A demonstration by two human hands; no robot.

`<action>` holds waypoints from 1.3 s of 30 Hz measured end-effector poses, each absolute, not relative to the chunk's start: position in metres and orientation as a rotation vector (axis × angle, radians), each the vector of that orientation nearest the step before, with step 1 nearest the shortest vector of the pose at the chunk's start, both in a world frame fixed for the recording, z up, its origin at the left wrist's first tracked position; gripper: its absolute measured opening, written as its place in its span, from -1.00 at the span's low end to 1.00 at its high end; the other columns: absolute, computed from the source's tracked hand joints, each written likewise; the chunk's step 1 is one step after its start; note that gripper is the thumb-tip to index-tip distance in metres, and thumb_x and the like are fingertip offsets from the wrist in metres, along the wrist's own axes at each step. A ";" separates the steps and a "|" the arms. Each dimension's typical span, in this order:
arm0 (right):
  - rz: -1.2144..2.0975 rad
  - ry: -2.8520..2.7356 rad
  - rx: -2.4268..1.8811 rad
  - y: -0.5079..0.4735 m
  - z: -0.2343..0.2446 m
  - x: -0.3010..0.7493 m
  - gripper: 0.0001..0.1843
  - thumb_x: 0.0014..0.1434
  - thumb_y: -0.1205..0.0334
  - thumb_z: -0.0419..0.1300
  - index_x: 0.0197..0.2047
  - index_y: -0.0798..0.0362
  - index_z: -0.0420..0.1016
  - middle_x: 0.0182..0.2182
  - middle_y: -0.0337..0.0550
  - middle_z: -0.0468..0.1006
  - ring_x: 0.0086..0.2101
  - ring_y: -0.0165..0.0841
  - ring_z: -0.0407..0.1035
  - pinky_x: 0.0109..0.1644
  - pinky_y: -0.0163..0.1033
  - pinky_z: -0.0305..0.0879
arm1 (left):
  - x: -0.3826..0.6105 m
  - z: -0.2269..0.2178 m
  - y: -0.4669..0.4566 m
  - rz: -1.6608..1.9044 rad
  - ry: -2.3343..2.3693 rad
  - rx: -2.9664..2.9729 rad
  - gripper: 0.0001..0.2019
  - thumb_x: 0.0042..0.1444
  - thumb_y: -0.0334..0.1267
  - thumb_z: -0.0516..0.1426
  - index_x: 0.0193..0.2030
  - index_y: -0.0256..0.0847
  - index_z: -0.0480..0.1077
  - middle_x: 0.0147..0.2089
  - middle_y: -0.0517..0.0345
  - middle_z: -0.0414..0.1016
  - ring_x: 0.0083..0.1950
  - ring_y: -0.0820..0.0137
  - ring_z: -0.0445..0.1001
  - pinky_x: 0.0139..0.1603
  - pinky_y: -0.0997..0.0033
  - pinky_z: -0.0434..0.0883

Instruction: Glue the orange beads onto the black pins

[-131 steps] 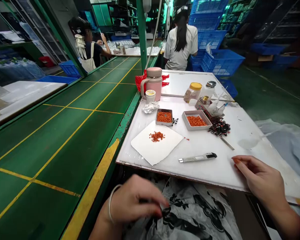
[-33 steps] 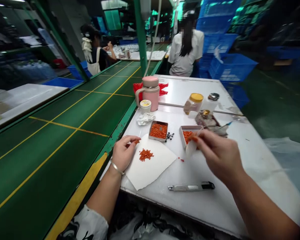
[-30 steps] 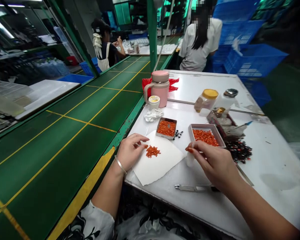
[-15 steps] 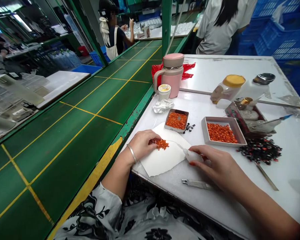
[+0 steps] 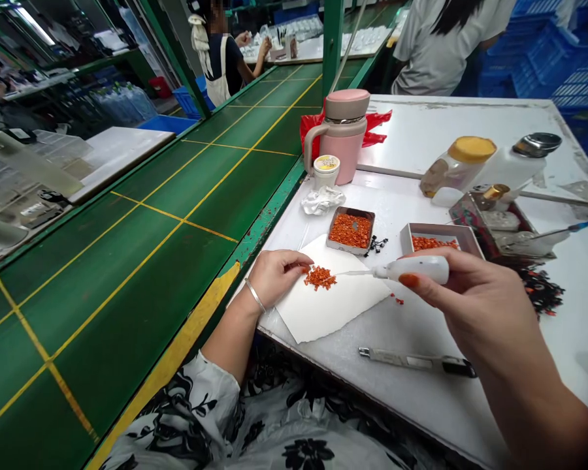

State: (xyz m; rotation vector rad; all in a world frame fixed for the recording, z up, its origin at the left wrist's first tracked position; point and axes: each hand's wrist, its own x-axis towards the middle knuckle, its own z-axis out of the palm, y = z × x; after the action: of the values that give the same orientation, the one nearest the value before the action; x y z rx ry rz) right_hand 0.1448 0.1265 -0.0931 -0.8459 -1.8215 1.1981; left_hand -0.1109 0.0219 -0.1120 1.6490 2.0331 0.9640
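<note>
A small white squeeze bottle (image 5: 416,268) with a long thin tip is in my right hand (image 5: 480,300), gripped between thumb and fingers. It lies nearly level, its tip pointing left at a small pile of orange pieces (image 5: 320,278). The pile rests on a sheet of white paper (image 5: 333,310). My left hand (image 5: 277,277), with a bracelet at the wrist, rests at the paper's left edge. Its thumb and fingers are drawn together beside the pile; anything between them is too small to make out.
Orange pieces fill a small tray (image 5: 350,232) and a partly hidden white box (image 5: 441,235). A utility knife (image 5: 416,361) lies near the front. Behind stand a pink mug (image 5: 343,140), jars and a cluttered box (image 5: 494,219). A green conveyor belt (image 5: 176,261) runs at left.
My right hand has raised the squeeze bottle from low over the table and turned its tip toward the pile. More of the utility knife shows. My left hand stays by the pile.
</note>
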 end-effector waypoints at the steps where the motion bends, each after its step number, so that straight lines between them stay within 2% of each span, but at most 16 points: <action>1: 1.191 -1.805 -0.864 0.125 -0.096 0.144 -0.73 0.02 -0.04 0.41 -0.24 -0.10 0.64 -0.36 -0.22 0.63 -0.42 -0.30 0.48 -0.42 -0.25 0.41 | -0.111 -0.112 0.022 0.993 2.026 1.611 -0.84 0.12 -0.41 0.19 -0.23 -0.21 0.61 -0.27 0.15 0.68 -0.26 0.38 0.61 -0.18 0.45 0.50; 7: 0.997 -1.823 -1.024 0.116 -0.114 0.143 -0.69 0.10 -0.11 0.32 -0.19 -0.11 0.64 -0.39 -0.22 0.62 -0.47 -0.33 0.41 -0.46 -0.25 0.27 | -0.116 -0.112 0.023 1.053 2.044 1.587 -0.84 0.14 -0.36 0.17 -0.23 -0.20 0.62 -0.27 0.16 0.69 -0.25 0.37 0.62 -0.11 0.41 0.51; 11: 1.023 -1.809 -0.991 0.114 -0.119 0.138 -0.69 0.12 -0.10 0.31 -0.17 -0.11 0.62 -0.35 -0.22 0.60 -0.42 -0.32 0.42 -0.40 -0.22 0.30 | -0.117 -0.114 0.024 1.024 2.059 1.611 -0.82 0.15 -0.38 0.16 -0.22 -0.21 0.62 -0.27 0.15 0.69 -0.26 0.38 0.62 -0.13 0.42 0.50; 18: 0.857 -1.787 -1.043 0.109 -0.116 0.140 -0.73 0.13 -0.10 0.31 -0.19 -0.17 0.63 -0.32 -0.21 0.61 -0.38 -0.26 0.41 -0.32 -0.13 0.29 | -0.117 -0.117 0.024 1.002 2.070 1.623 -0.82 0.16 -0.37 0.15 -0.21 -0.20 0.61 -0.25 0.14 0.68 -0.25 0.38 0.62 -0.14 0.42 0.49; 24: 0.958 -1.836 -0.987 0.107 -0.118 0.138 -0.73 0.11 -0.12 0.32 -0.20 -0.17 0.62 -0.38 -0.23 0.58 -0.42 -0.28 0.40 -0.36 -0.15 0.29 | -0.116 -0.116 0.024 1.004 2.059 1.619 -0.81 0.16 -0.39 0.14 -0.21 -0.20 0.61 -0.25 0.16 0.68 -0.25 0.39 0.61 -0.14 0.43 0.48; 30: 0.866 -1.789 -1.007 0.109 -0.117 0.133 -0.75 0.12 -0.09 0.32 -0.18 -0.18 0.63 -0.37 -0.24 0.59 -0.41 -0.30 0.39 -0.36 -0.17 0.24 | -0.117 -0.117 0.025 1.008 2.063 1.628 -0.81 0.16 -0.40 0.14 -0.21 -0.21 0.61 -0.25 0.15 0.68 -0.26 0.39 0.60 -0.16 0.44 0.47; 39: 0.922 -1.767 -1.051 0.107 -0.115 0.139 -0.72 0.10 -0.11 0.33 -0.20 -0.15 0.64 -0.34 -0.19 0.60 -0.37 -0.22 0.44 -0.27 -0.10 0.34 | -0.117 -0.117 0.024 0.994 2.054 1.626 -0.81 0.16 -0.41 0.14 -0.21 -0.21 0.61 -0.24 0.16 0.68 -0.24 0.39 0.60 -0.14 0.45 0.47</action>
State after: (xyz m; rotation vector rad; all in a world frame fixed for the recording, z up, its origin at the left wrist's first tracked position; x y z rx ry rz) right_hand 0.1390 0.1066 -0.1151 -1.0513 -1.7670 0.9225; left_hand -0.1166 0.0242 -0.1165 1.6256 2.0538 0.9942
